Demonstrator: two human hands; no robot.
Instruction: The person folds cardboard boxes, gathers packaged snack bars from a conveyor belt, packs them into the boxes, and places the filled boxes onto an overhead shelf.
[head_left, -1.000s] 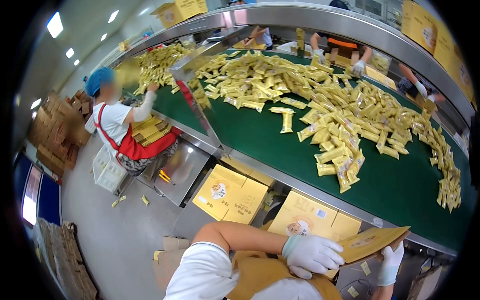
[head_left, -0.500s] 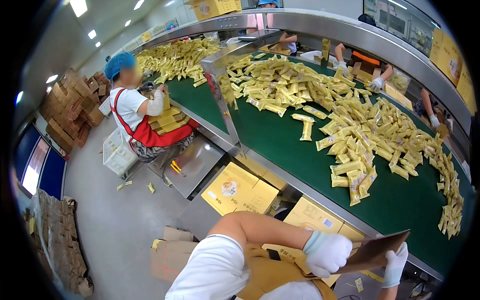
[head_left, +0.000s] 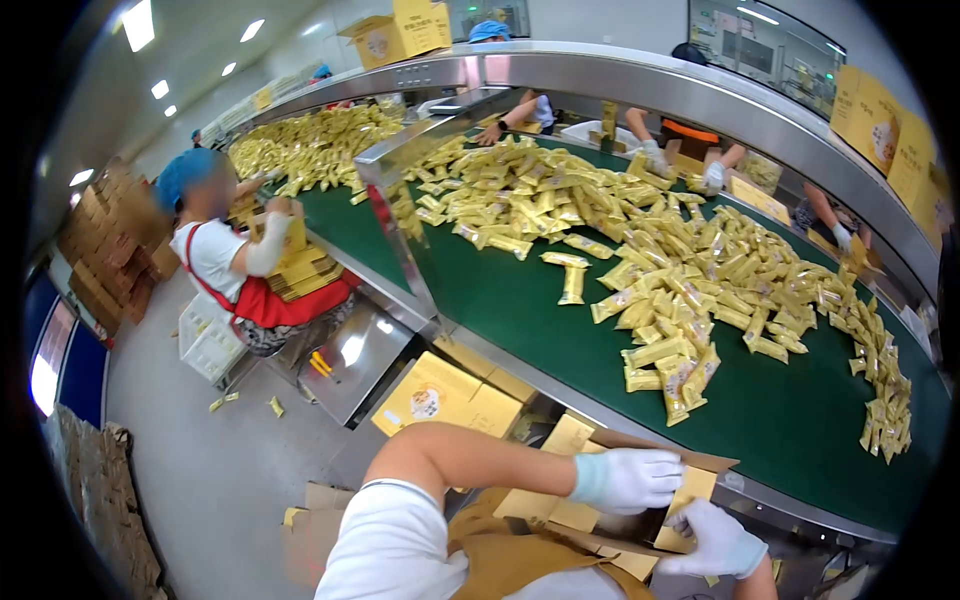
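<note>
An opened yellow cardboard box [head_left: 550, 503] lies in front of me at the conveyor's near edge, its brown inside showing between the raised flaps. My left hand [head_left: 630, 480], in a white glove, reaches across the opening with its fingers stretched out toward the right end flap. At that end, my right hand [head_left: 715, 540], also gloved, has its fingers and thumb closed on the yellow end flap [head_left: 690, 500]. Beyond the box, a long heap of yellow wrapped packets [head_left: 660, 270] covers part of the green conveyor belt [head_left: 520, 315].
A closed yellow carton [head_left: 440, 395] sits left of my box, below the belt's metal edge. At the left, a co-worker [head_left: 215, 240] in a red apron handles cartons beside a metal table [head_left: 365, 365]. Co-workers' gloved hands [head_left: 715, 178] work across the belt. A metal post [head_left: 400, 235] stands over it.
The brown cardboard between my hands has become an opened-out box. My left hand has gone from a fist to stretched fingers, and my right hand has moved left and down. The view has shifted.
</note>
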